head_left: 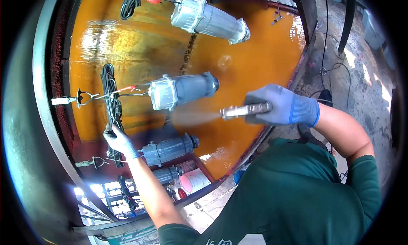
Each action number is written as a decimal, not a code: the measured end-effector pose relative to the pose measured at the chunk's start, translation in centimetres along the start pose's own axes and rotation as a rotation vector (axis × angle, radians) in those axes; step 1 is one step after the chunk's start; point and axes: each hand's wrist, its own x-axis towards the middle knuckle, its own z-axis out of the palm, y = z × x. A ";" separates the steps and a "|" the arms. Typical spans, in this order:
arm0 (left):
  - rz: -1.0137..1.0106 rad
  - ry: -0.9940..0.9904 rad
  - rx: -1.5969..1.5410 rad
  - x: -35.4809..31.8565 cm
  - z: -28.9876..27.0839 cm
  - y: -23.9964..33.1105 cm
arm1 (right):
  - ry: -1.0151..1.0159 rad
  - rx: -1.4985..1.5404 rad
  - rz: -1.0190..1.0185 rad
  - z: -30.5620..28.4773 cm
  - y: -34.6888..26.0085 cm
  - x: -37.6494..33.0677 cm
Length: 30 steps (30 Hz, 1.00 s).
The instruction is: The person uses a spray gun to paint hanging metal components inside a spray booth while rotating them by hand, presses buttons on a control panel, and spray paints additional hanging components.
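My right hand (282,105), in a blue-grey glove, grips a metal spray gun (245,111); a grey mist streams from its nozzle toward a grey cylindrical motor housing (180,91) hanging from a wire hook. My left hand (119,141), gloved too, holds the black coiled cable (111,96) that hangs beside that housing. Just right of my left hand hangs a darker grey housing (168,149). A pale grey housing (208,20) hangs at the top.
An orange, wet-looking wall (255,58) backs the hanging parts inside a curved metal frame (44,96). Wire hooks (83,98) carry the pieces. A fourth housing (168,173) and a pink-and-white bucket (193,181) sit lower down. Cables run over the concrete floor (361,92) on the right.
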 end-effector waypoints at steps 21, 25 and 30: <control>0.055 0.004 0.161 3.8 3.3 -4.5 | 0.097 -0.012 0.014 1.9 0.3 -3.8; 0.094 0.009 0.243 4.0 3.6 -3.2 | 0.391 0.116 0.238 1.3 1.3 -3.3; -0.001 -0.075 0.257 3.5 3.4 -0.4 | 0.086 -0.004 0.109 1.9 1.8 -4.0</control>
